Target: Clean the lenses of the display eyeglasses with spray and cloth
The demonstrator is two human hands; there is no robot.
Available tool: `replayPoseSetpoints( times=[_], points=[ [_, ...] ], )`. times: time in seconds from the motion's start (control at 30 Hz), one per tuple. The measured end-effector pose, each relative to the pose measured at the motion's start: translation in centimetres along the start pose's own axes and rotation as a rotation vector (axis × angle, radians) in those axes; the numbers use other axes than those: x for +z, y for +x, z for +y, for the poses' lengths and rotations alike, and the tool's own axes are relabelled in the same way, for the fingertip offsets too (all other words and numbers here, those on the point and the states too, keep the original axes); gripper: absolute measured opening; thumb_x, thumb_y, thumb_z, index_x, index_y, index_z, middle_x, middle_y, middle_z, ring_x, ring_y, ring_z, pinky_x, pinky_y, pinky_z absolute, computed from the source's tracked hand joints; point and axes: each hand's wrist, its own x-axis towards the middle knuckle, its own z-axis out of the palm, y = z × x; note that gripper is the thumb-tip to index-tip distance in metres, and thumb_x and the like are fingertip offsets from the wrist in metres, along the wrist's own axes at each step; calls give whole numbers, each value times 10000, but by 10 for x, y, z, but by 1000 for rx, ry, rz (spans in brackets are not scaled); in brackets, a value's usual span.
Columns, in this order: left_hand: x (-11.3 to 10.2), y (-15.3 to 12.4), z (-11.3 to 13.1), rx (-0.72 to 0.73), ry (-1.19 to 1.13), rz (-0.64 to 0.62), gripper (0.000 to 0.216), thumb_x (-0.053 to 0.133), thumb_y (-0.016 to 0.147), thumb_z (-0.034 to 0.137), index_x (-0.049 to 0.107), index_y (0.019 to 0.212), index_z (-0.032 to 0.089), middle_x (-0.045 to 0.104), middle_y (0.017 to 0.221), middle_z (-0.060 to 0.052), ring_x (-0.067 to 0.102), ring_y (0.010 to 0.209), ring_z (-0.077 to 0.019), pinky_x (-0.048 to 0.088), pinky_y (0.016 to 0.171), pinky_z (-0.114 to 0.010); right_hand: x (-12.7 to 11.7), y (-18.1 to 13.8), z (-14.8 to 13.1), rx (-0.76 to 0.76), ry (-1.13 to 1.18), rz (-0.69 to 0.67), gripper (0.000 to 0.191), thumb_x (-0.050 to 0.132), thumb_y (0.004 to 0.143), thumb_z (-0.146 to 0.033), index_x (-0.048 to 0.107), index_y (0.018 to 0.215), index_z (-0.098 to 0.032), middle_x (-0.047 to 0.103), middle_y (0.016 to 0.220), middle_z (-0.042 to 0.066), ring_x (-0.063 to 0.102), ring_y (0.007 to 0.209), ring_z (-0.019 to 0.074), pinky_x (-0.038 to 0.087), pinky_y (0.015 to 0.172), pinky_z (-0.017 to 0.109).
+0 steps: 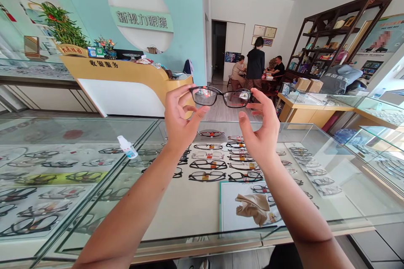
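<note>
A pair of dark-framed eyeglasses (221, 96) is held up level above the glass display counter, lenses facing me. My left hand (183, 115) grips its left end near the hinge, fingers behind and thumb below the lens. At the other end, my right hand (261, 124) pinches the frame's corner with its fingertips, while the thumb stands apart beneath. Below on the counter, a crumpled beige cleaning cloth (252, 209) lies near my right forearm. A small white spray bottle (127, 147) stands on the glass to the left of my left forearm.
Rows of eyeglasses (208, 164) lie inside the glass counter (189, 227). Behind it stands a yellow and white reception desk (126, 88) with a potted plant (63, 25). Several people sit or stand around a table at the back. More display cases (315, 103) line the right side.
</note>
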Motion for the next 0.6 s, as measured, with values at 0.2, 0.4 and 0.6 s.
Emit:
replayPoseSetpoints(
  times=[0.2, 0.4, 0.6],
  points=[
    [0, 0, 0, 6, 43, -1, 777, 903, 878, 648, 538, 1493, 344, 621, 1532, -147, 685, 1434, -343, 683, 777, -299, 2, -1, 2, 27, 6, -6, 549, 627, 1016, -290, 533, 1558, -299, 699, 1509, 145, 784, 1094, 278, 682, 915, 497],
    [0, -2, 14, 87, 188, 74, 703, 913, 897, 568, 585, 1474, 335, 669, 1433, -107, 692, 1322, -281, 637, 704, -299, 5, -2, 5, 156, 54, -51, 506, 628, 1061, -404, 547, 1550, -305, 701, 1504, 142, 773, 1090, 271, 660, 911, 488],
    [0, -1, 23, 247, 291, 92, 677, 920, 901, 484, 592, 1470, 321, 662, 1397, -105, 681, 1273, -281, 603, 658, -345, 4, -2, 3, 317, 205, -85, 498, 601, 1099, -565, 599, 1521, -300, 715, 1470, 150, 751, 1118, 288, 638, 943, 496]
  ],
)
